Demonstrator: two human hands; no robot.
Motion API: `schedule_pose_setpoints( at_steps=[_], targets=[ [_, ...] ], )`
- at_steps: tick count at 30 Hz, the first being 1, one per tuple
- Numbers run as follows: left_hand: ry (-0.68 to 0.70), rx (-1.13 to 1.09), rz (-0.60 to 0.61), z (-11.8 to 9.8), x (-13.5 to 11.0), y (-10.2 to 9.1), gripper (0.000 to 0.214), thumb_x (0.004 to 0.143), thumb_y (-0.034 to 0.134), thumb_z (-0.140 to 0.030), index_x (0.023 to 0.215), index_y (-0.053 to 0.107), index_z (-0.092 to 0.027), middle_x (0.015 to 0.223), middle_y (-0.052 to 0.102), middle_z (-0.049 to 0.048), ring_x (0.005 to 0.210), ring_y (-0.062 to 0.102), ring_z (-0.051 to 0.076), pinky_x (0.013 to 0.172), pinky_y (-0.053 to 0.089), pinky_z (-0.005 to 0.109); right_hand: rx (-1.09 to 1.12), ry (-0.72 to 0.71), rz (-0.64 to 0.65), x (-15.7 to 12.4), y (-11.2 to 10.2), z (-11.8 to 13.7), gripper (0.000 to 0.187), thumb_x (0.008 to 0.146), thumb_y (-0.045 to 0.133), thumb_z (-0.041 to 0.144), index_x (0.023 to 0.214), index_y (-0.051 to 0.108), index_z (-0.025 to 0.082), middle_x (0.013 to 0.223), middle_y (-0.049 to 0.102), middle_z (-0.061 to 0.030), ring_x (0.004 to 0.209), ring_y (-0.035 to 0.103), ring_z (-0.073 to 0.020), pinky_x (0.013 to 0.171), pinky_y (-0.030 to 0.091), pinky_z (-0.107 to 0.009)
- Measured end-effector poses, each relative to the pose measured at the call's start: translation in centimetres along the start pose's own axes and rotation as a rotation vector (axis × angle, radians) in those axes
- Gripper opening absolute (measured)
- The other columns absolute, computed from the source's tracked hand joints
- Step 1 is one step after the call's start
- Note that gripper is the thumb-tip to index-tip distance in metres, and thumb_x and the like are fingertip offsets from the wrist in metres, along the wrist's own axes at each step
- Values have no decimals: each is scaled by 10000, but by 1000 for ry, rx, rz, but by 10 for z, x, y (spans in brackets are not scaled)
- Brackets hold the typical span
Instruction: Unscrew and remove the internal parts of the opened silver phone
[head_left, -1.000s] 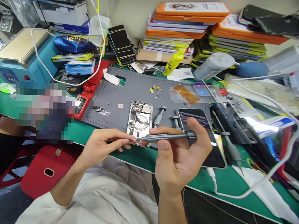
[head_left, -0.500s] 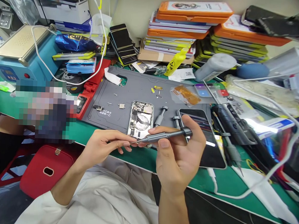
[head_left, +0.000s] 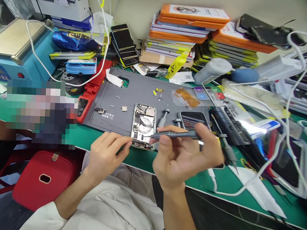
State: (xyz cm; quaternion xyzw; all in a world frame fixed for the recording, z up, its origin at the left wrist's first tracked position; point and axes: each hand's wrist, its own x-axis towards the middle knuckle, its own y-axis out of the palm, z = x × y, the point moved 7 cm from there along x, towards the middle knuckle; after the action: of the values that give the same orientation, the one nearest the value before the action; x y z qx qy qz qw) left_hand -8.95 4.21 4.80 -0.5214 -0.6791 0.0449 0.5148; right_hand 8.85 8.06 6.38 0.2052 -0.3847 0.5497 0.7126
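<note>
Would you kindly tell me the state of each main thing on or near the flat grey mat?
Opened silver-framed phone: inner parts exposed.
Slim dark-grey screwdriver: held in the right hand, tip over the opened phone.
Left hand: fingers bent, at that phone's lower left corner; contact unclear.
Short grey round-capped tool: on the mat, unheld.
Black-screened phone: partly hidden behind the right hand.
Top orange plastic case: closed, on a stack.

One opened phone point(head_left: 144, 124): pale rim, innards exposed, silvery disc at centre crossed by a dark strip, dark components down the left side; lies flat, open side up, at the near edge of the grey mat point(head_left: 139, 84).

One screwdriver point(head_left: 176, 134): slim, grey; held nearly level in the right grip point(head_left: 184, 155), above the mat's near edge, bit directed at the phone's lower half.
</note>
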Motion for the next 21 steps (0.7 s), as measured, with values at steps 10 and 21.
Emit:
schedule_pose_setpoints(
  at_steps=[10, 21],
  targets=[
    [160, 108, 58, -6, -10, 7, 118, 1043, 783, -161, 1156, 763, -191, 1049, 879, 22, 820, 757, 187, 723, 536, 366, -9, -40, 200, -11, 20, -4, 689, 1035, 665, 58, 1640, 476, 328, 1097, 726, -60, 896, 787, -195, 647, 692, -289],
    [153, 118, 48, -8, -8, 8, 91, 1054, 767, -166, 1139, 767, -197, 1019, 880, 17, 795, 746, 177, 701, 530, 363, -40, -15, 239, -9, 22, -4, 612, 1052, 659, 76, 1599, 519, 311, 1094, 747, -58, 881, 798, -196, 685, 683, -306]
  ],
)
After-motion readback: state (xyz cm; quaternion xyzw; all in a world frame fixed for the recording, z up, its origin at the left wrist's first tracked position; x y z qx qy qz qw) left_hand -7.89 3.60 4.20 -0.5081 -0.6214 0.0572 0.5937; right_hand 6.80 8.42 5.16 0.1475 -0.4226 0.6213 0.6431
